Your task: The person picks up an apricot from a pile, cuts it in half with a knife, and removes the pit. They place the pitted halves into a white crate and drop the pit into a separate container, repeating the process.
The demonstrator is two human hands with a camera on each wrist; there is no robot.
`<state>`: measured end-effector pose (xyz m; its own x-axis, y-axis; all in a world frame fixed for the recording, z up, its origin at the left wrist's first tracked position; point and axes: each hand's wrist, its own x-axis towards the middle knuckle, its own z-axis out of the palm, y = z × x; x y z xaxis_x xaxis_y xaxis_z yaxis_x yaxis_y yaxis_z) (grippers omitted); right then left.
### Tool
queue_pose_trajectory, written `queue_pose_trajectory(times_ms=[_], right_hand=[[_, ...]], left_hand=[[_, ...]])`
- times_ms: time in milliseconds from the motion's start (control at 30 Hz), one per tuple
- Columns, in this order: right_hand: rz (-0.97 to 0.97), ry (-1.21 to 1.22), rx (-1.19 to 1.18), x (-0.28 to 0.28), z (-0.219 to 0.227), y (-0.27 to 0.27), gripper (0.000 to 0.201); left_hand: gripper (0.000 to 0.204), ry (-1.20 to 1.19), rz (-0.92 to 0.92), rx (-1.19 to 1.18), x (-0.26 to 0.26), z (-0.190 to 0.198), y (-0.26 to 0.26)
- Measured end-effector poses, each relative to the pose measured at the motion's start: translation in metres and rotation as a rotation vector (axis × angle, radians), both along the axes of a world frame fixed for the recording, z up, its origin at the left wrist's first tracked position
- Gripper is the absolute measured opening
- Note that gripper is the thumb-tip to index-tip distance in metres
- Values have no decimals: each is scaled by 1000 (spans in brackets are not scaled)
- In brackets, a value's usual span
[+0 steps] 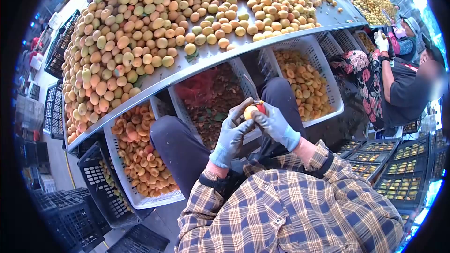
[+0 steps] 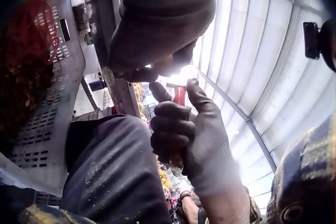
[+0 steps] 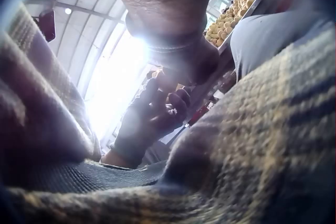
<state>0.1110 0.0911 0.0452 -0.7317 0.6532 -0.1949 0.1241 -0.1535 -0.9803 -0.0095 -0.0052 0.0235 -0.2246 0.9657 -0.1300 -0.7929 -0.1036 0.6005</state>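
Observation:
In the head view the gloved left hand (image 1: 229,136) pinches a yellow-orange fruit (image 1: 250,112) above the lap. Close against it, the gloved right hand (image 1: 276,124) has its fingers curled round a red-handled tool (image 1: 261,108), with the thumb near the fruit. The left wrist view shows the right hand (image 2: 184,129) wrapped round the red handle (image 2: 179,96), a short metal part standing out of its top; the left hand (image 2: 157,40) looms dark above. From the right wrist the left hand (image 3: 149,116) appears backlit, and the tool's working end cannot be made out.
Whole fruits cover a metal table (image 1: 159,78) ahead. Below its edge stand a crate of fruit halves (image 1: 136,201) at left, a crate with dark pits and red netting (image 1: 176,100) between the knees, and another crate of halves (image 1: 338,94) at right. Another person (image 1: 408,82) sits at right.

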Motion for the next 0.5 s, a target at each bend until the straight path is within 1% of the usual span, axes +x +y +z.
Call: queue_pose_trajectory(times_ms=[33,100,133,167,233,267,300,333,367,400,433,467,500], right_hand=[[-4,-2,4,4,0,2,42],[37,-110,308,7,6,4,44],[27,-76,461,5,13,3,45],[31,-78,460,5,16,4,45],[60,-37,833,6,18,7,50],[97,-40,881,8,17,9,54],[104,-44,881,9,19,11,54],[155,-56,926,10,22,12,54],[207,-69,971,10,25,14,54],[267,-62,1041,10,28,15,51],[276,-66,1039,10,29,15,51],[292,-71,1084,11,30,15,48],[311,-74,1126,11,29,14,45]], left_hand=[[58,1,-29,13,0,1,0],[56,-26,-49,23,-3,2,-1],[54,-114,-40,29,-5,2,-1],[53,-202,-34,33,-6,1,-1],[50,-176,-50,35,-6,5,-2],[49,-157,-96,14,-5,2,-3],[48,-140,-141,-6,-5,2,-4],[47,-92,-132,-6,-5,3,-5],[47,-101,-126,-5,-6,5,-6],[46,-81,-177,13,-7,5,-8],[46,-62,-229,31,-8,5,-10],[34,247,-148,-1,-1,2,-10],[34,238,-140,-6,5,-4,-9]])
